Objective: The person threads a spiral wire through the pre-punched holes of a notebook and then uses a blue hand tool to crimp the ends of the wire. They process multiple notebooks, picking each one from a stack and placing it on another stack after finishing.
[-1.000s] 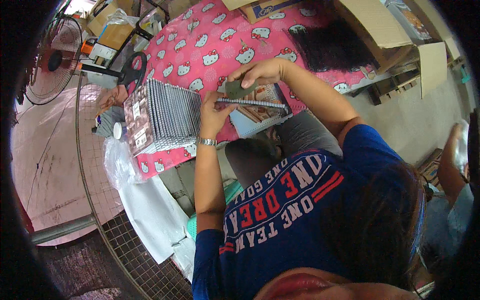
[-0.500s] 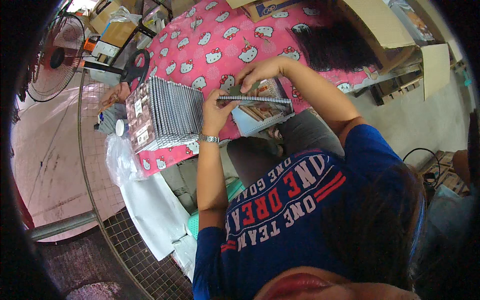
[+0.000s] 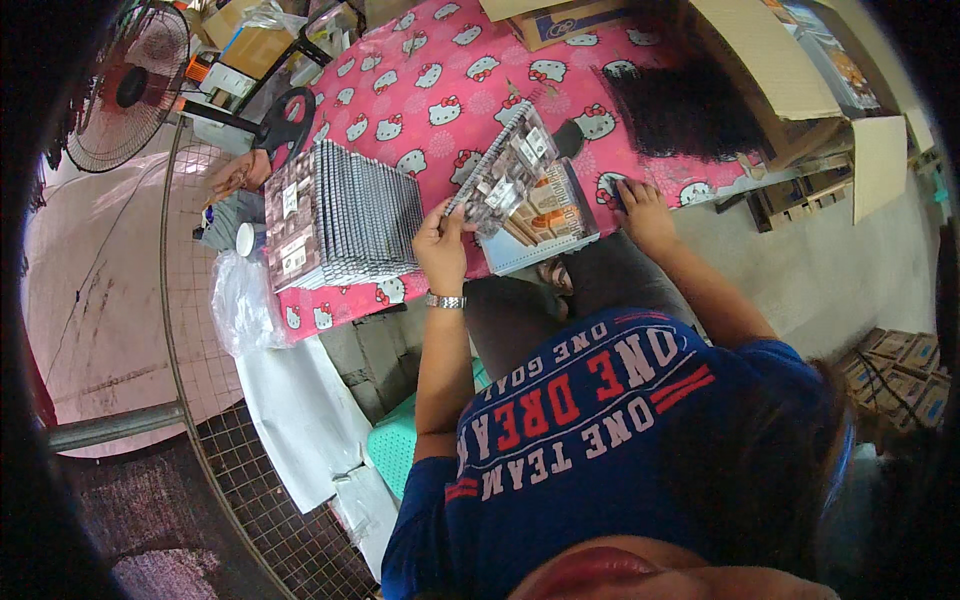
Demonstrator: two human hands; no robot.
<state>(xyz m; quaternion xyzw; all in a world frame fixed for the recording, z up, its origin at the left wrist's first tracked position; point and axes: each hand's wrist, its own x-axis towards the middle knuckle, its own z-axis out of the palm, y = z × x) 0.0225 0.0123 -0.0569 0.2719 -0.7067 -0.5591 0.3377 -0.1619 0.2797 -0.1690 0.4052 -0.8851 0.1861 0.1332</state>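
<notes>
One spiral notebook (image 3: 512,178), clamped in left hand (image 3: 441,248), over partly hidden picture-fronted notebook (image 3: 562,222); cannot tell grip of right hand (image 3: 648,215).

Before me, the tabletop (image 3: 458,128) wears a pink cloth printed with white cartoon cat faces. Toward its left end stands a tall stack of grey-and-brown wire-bound notebooks (image 3: 350,215). At the near edge lies a pale-blue-bordered book (image 3: 530,257), a dark flat rounded piece (image 3: 570,140) just beyond. Brown cardboard boxes (image 3: 768,62) occupy the far and right sides.
</notes>
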